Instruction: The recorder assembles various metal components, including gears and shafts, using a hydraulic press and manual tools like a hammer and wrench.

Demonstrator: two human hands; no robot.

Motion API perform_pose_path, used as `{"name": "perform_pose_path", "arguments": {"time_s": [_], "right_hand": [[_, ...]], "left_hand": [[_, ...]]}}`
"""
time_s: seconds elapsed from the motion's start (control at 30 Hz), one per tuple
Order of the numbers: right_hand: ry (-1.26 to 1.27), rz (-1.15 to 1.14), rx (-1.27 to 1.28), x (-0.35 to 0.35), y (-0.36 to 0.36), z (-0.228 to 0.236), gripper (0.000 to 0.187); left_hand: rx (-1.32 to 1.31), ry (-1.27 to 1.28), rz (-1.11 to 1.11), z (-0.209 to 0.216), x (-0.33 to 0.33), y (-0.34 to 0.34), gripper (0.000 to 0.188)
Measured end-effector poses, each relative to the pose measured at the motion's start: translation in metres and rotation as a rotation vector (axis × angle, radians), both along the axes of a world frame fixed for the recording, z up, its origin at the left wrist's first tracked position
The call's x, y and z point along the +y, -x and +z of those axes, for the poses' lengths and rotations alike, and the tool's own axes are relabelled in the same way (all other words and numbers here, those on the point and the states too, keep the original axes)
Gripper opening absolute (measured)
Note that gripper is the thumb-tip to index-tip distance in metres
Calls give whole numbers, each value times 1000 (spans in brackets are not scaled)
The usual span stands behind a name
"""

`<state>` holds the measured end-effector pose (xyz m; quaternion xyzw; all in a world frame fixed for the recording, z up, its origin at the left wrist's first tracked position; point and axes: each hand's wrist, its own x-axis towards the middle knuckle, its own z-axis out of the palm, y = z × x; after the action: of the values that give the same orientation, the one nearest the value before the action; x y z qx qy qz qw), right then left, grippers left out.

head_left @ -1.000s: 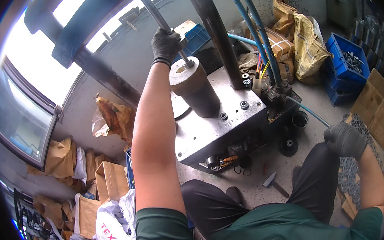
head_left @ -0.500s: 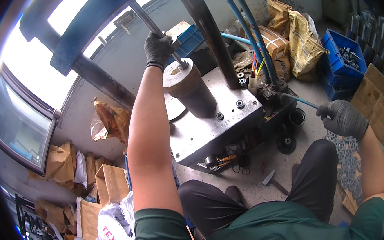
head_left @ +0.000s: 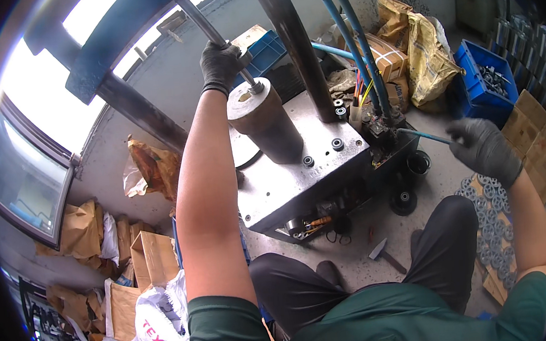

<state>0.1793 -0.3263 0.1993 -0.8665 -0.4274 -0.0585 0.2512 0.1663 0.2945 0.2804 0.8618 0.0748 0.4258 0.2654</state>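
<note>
Gloved hands work apart: the left hand (head_left: 220, 67) closes around a smooth, round, silver steel rod (head_left: 199, 20); the right hand (head_left: 486, 148) meets the tip of a slim, blue, bar-shaped lever (head_left: 425, 135) — firmness of grip cannot be told. The rod's lower end meets the top of a grey, stepped, metal-looking cylinder (head_left: 275, 133), standing on a flat steel machine bed (head_left: 281, 192). Treat rod and cylinder as likely heavy and rigid, slippery if oiled. Hold the rod by its shaft — fingers clear of the cylinder's top.

Left fingers (head_left: 226, 53) around metal rod (head_left: 199, 19) over grey cylinder (head_left: 270, 129), right fingers (head_left: 465, 145) on blue lever (head_left: 424, 135)
</note>
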Motion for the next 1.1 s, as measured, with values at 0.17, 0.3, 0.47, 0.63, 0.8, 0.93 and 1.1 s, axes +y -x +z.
{"name": "perform_pose_path", "arguments": {"time_s": [0.17,0.3,0.47,0.63,0.8,0.93,1.1], "right_hand": [[-469,41,-652,52,-55,36,15],[-633,53,-741,94,-115,60,19],[-511,-50,-610,98,-117,59,27],[-368,52,-628,55,-71,34,34],[-11,165,-5,-9,-4,-7,36],[175,148,1,-4,13,0,37],[164,144,-1,-6,14,-5,35]], "left_hand": [[43,152,49,0,-11,-2,40],[82,-96,56,3,2,-2,40],[342,-419,340,16,-56,5,40],[182,-410,358,13,-46,20,39],[197,-330,362,12,-33,6,38],[84,-218,275,14,-57,12,39],[90,-150,295,13,-61,17,43]]}}
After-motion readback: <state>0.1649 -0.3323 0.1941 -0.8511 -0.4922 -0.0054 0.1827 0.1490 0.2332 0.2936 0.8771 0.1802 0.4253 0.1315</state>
